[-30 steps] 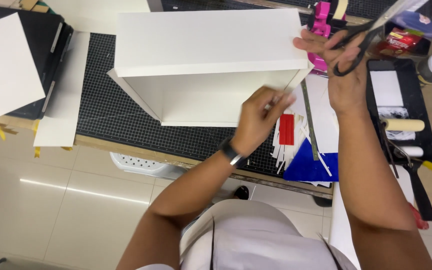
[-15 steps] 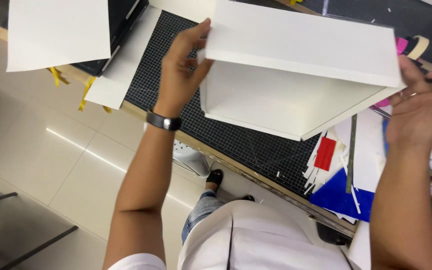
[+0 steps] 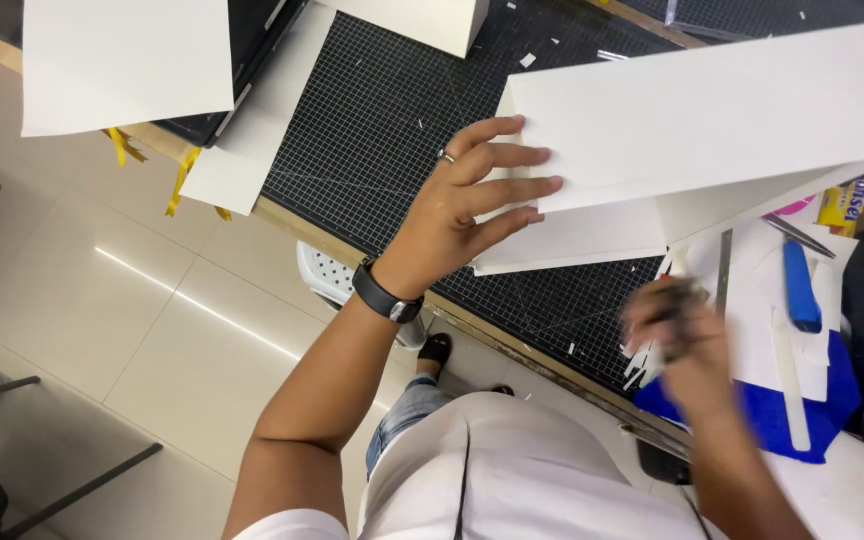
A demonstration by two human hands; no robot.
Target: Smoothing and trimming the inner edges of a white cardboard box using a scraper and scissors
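Left hand (image 3: 457, 215): fingers (image 3: 512, 187) spread wide and laid flat against the near end of a white foam-board box (image 3: 692, 120), steadying it without closing around it. Right hand (image 3: 687, 345): blurred, fingers curled around a small dark object that cannot be made out; how tightly they close cannot be told. The box stands on the black gridded cutting mat (image 3: 382, 120), directly under and beyond the left fingers, its open side turned towards the person. It is judged light, stiff in the panels but weak at the joints and easily dented at edges and corners; the surface looks smooth and a little slippery. Best taken with flat palms on two opposite panels or under the bottom sheet, not pinched at a thin edge. To the right of the left fingers, beside the right hand: a steel ruler (image 3: 725, 270), a blue-handled knife (image 3: 800, 285), white strips and offcuts on a blue sheet (image 3: 802, 410), all crowding that end of the counter (image 3: 512, 345). Left of the fingers: loose white sheets (image 3: 127, 60) overhanging the counter edge, yellow tape tails (image 3: 182, 180) below them. Another white board piece (image 3: 432, 20) lies beyond.
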